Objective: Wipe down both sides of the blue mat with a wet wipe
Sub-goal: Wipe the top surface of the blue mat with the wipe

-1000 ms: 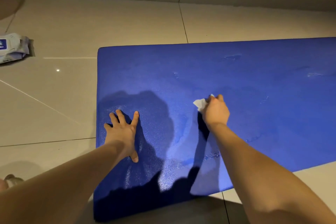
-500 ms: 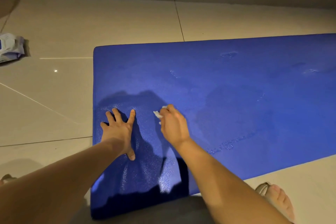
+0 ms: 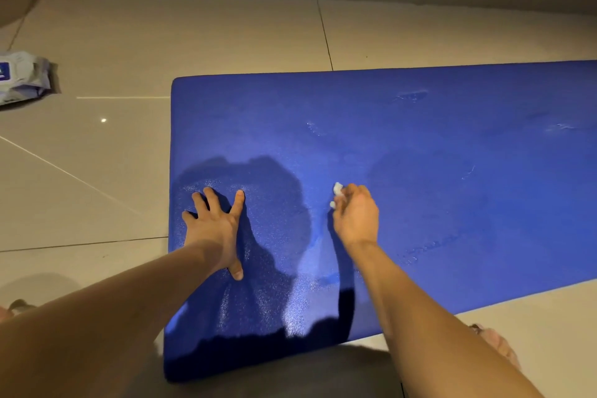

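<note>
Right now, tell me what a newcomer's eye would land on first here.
The blue mat fills the middle and right of the view, flat on the pale tiled floor. On its near left part, the left hand presses flat with fingers spread, while the right hand beside it grips a bunched white wet wipe against the mat. A pack of wipes lies on the floor at the far left.

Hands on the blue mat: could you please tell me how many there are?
2. The left hand presses flat on the mat near its left end; the right hand, beside it toward the middle, holds a wet wipe against the mat.
</note>
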`<action>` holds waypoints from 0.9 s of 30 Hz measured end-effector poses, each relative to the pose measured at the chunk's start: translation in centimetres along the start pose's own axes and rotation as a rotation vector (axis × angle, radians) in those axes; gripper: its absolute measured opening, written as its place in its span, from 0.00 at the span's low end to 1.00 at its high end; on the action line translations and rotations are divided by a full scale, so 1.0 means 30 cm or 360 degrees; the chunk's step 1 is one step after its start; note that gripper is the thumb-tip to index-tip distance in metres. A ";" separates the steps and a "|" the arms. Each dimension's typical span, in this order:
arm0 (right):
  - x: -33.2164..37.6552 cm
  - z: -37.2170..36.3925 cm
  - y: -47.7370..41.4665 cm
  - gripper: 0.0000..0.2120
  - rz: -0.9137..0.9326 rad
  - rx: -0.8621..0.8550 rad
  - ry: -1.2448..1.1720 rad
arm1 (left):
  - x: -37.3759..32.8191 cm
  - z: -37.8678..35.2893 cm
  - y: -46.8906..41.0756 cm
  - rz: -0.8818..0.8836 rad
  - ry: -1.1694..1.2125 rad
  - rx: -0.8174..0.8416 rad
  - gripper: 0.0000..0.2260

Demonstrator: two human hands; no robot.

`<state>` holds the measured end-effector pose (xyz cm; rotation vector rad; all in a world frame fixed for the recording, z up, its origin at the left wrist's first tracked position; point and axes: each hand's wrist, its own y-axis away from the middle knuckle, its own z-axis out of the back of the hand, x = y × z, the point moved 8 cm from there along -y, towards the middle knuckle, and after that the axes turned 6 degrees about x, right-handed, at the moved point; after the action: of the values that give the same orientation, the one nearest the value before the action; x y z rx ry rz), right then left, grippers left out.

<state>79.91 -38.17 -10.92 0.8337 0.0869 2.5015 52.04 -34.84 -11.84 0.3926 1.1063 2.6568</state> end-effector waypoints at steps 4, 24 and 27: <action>0.149 -0.122 0.110 0.09 0.0218 0.0122 0.0138 | 0.003 0.001 0.004 0.0013 0.0004 -0.0004 0.75; -0.201 0.132 -0.001 0.07 -0.0325 -0.0117 0.0242 | 0.003 0.012 0.015 0.0030 0.0009 -0.0021 0.75; -0.083 0.049 0.073 0.07 -0.0133 -0.0100 0.0155 | 0.002 0.014 0.015 0.0032 0.0005 -0.0031 0.75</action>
<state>81.51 -41.41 -10.63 0.6694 0.0743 2.4523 52.08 -34.86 -11.21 0.3981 1.0819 2.6843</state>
